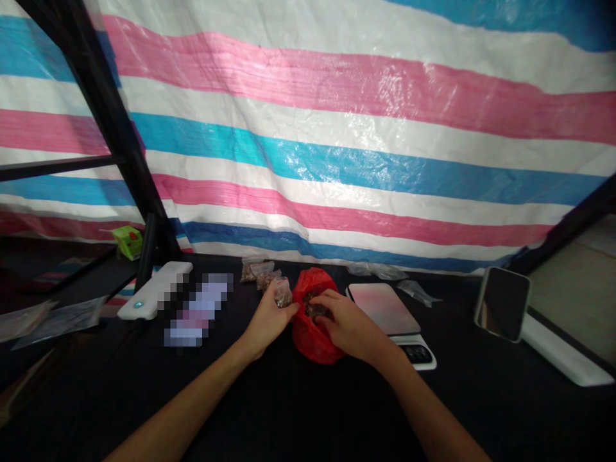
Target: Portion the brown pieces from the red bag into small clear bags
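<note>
Head view: our left hand (268, 321) is clamped on a small clear bag (283, 292). Our right hand (347, 322) reaches into the red bag (314, 346); we cannot tell its grip.

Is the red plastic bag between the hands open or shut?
Open: the right hand dips into the crumpled red plastic bag, and small brown pieces show inside its mouth.

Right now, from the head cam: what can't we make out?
All in the head view:
- Red bag: full contents, partly covered by the right hand.
- Right hand's grip: fingertips are at the bag's mouth, so what they pinch, if anything, is unclear.
- Scale: readout too small and dark to read.
- Flat item: details hidden by pixelation.
- Clear packet: cut off by the left edge.
</note>
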`<state>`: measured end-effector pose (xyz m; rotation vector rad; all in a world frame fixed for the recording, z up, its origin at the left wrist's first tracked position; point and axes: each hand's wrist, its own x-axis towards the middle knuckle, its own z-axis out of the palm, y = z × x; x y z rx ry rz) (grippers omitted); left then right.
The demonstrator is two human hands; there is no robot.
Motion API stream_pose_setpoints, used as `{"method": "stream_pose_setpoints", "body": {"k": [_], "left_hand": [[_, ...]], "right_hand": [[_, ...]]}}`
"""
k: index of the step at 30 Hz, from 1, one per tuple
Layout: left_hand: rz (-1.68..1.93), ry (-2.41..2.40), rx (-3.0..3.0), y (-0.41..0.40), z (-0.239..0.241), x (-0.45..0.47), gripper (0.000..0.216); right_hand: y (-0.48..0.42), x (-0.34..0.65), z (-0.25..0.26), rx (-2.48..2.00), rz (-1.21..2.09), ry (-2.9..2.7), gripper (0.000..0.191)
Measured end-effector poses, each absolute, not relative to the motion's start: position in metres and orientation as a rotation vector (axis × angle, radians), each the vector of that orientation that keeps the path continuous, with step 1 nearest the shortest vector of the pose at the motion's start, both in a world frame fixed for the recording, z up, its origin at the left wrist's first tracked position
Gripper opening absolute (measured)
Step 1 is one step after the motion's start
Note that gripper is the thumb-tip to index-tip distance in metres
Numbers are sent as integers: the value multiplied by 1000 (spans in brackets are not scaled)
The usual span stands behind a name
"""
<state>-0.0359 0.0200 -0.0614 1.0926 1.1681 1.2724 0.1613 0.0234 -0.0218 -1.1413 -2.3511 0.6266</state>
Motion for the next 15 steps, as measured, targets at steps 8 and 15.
{"method": "stream_pose_setpoints", "body": {"k": [8,15], "left_hand": [[1312,1168,1302,18,-56,-34,26],[1296,1457,1696,13,-50,-39,16]], "right_hand": [[21,158,-28,-1194,547,-2355,51],[27,158,-32,-1088,894,-2072,40]]}}
